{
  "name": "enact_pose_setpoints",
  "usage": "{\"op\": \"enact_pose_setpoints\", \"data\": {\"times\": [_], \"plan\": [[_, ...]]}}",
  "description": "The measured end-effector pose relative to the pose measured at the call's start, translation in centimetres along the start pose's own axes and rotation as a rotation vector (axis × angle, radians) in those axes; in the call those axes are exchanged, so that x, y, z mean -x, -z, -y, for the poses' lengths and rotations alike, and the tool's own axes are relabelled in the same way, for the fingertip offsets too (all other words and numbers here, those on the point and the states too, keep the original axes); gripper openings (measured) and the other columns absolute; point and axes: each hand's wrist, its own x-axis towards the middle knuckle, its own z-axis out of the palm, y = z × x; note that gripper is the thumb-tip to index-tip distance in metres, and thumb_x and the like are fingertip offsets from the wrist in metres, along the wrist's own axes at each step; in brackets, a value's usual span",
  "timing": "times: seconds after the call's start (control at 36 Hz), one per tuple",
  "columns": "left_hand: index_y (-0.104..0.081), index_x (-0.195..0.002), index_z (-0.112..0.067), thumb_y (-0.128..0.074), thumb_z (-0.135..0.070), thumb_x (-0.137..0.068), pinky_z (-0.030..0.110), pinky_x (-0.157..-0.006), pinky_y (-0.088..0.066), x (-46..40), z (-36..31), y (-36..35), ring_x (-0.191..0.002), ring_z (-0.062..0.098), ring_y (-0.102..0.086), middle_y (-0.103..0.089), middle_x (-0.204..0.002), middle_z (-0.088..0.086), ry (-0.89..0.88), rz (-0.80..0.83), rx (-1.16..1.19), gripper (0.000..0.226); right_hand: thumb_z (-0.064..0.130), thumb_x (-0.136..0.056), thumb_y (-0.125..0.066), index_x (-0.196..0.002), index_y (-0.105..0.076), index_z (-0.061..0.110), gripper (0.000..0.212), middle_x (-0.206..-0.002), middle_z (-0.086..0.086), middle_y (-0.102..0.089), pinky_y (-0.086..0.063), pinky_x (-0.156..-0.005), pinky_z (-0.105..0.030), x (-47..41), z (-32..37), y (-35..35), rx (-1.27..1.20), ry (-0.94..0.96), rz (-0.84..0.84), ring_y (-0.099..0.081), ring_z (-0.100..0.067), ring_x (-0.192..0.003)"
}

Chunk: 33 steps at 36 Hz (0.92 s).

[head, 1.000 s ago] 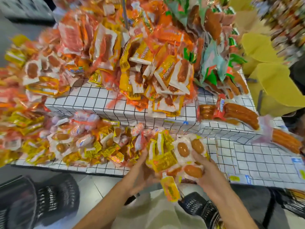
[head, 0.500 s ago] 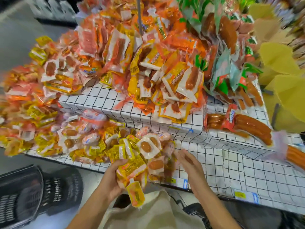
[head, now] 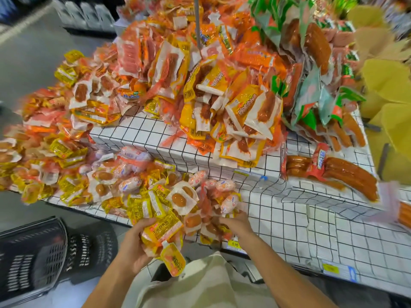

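Fingers of my left hand point(head: 133, 243) curl round a bunch of yellow packets point(head: 163, 226), thumb on top, grip tight. A small yellow pouch point(head: 174, 261) dangles off the bottom of the bunch, over the cream bag point(head: 206, 285) below me. The bunch sits at the front edge of the display table point(head: 289, 232), touching the heap there. My right hand point(head: 236, 223) is just beside it at the same edge, fingertips pushed into the sausage packets point(head: 211, 227). They're buried in the wrappers, so I can't tell whether they pinch anything or how far apart they are. A price tag point(head: 233, 244) shows on the table edge under that wrist. Black basket point(head: 33, 252) is on the floor to my left, well apart from both hands. Long sausages point(head: 347, 174) lie on the grid cloth far to the right. The raised tier point(head: 144, 134) behind carries the bigger pile.
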Motion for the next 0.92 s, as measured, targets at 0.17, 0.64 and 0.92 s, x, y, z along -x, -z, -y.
{"op": "enact_pose_setpoints", "data": {"times": [0.17, 0.64, 0.92], "plan": [[-0.059, -0.125, -0.003, -0.057, -0.016, -0.084, 0.051, -0.076, -0.060, 0.0, 0.0, -0.4, -0.095, 0.041, -0.071, -0.068, -0.115, 0.027, -0.003, -0.022, -0.009, 0.043, 0.010, -0.071, -0.087, -0.106, -0.074, 0.015, 0.037, -0.094, -0.001, -0.078, -0.054, -0.068, -0.029, -0.1, -0.8, 0.4, -0.157, -0.069, -0.069, -0.072, -0.020, -0.091], [-0.058, -0.131, -0.008, -0.059, -0.016, -0.084, 0.052, -0.079, -0.059, -2.0, 0.5, -0.8, -0.102, 0.042, -0.069, -0.066, -0.125, 0.026, 0.023, 0.038, -0.054, 0.047, 0.022, -0.082, -0.083, -0.110, -0.072, 0.022, 0.030, -0.098, 0.004, -0.080, -0.059, -0.070, -0.028, 3.1, -0.9, 7.9, -0.376, 0.213, -0.214, -0.076, -0.014, -0.091], [-0.067, -0.116, -0.009, -0.090, -0.025, -0.056, 0.048, -0.072, -0.058, -2.9, 1.7, -2.4, -0.089, 0.038, -0.072, -0.072, -0.103, 0.020, 0.099, 0.084, -0.147, 0.066, 0.013, -0.083, -0.080, -0.118, -0.070, 0.019, 0.037, -0.115, -0.010, -0.076, -0.060, -0.084, -0.046, 2.0, -3.5, 11.1, -0.546, 0.006, -0.221, -0.071, -0.032, -0.105]]}}
